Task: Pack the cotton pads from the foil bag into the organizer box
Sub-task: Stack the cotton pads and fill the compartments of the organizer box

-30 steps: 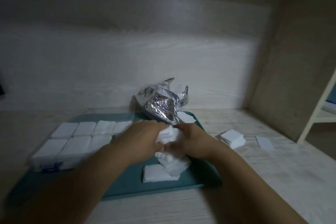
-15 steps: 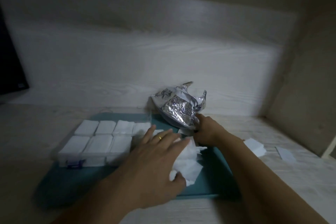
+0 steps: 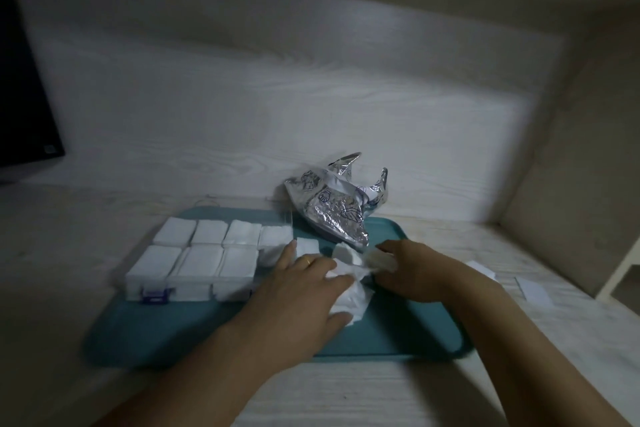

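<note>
Head view. Teal tray [image 3: 398, 340] on a pale wood-grain desk [image 3: 346, 392]; all places given from the tray.

Organizer box [image 3: 204, 260] on the tray's left half, clear, purple latch at its near wall, compartments packed with white cotton pads. Foil bag [image 3: 332, 211] crumpled and torn open at the tray's far edge, near its middle.

Left hand [image 3: 304, 291] mid-tray, fingers spread flat over a loose heap of cotton pads [image 3: 349, 295], thumb curled against the heap's near edge; ring on one finger. Right hand [image 3: 408, 270] just right of the heap, fingers curled, pinching a small wad of pads.

Stray pads [image 3: 531, 289] on the desk, off the tray's right side.
</note>
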